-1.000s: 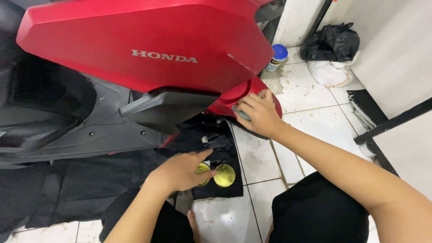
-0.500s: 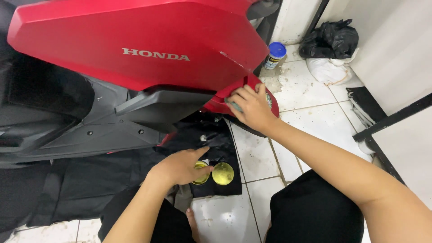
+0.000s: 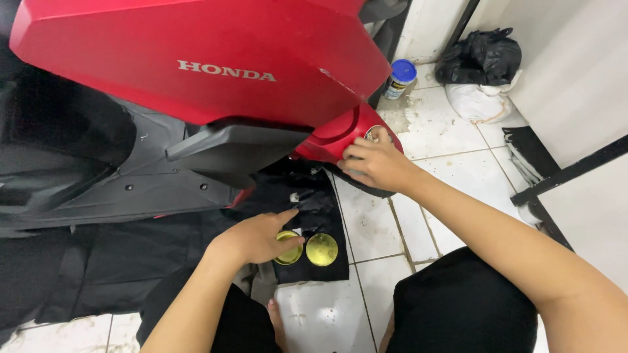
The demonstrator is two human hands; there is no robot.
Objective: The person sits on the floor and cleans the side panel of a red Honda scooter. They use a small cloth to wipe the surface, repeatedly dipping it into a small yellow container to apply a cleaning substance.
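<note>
White tiled floor (image 3: pixel 451 170), red scooter panel (image 3: pixel 196 59) overhead.
My left hand (image 3: pixel 255 236) grips a yellow tin (image 3: pixel 288 248); my right hand (image 3: pixel 376 163) presses a cloth (image 3: pixel 375 134), fingers curled, against the red fender (image 3: pixel 330 140).

a home garage or wash corner — red scooter (image 3: pixel 196 59) on white tiled floor (image 3: pixel 451 163), bagged rubbish (image 3: pixel 481 55) nearby.

The red scooter panel (image 3: pixel 196 59) overhangs the black cloth (image 3: pixel 314 202), leaving a low gap beneath. Right of the cloth's edge, bare tiled floor (image 3: pixel 445 170) lies open toward the blue-capped bottle (image 3: pixel 400 78) and black bag (image 3: pixel 481 55).
</note>
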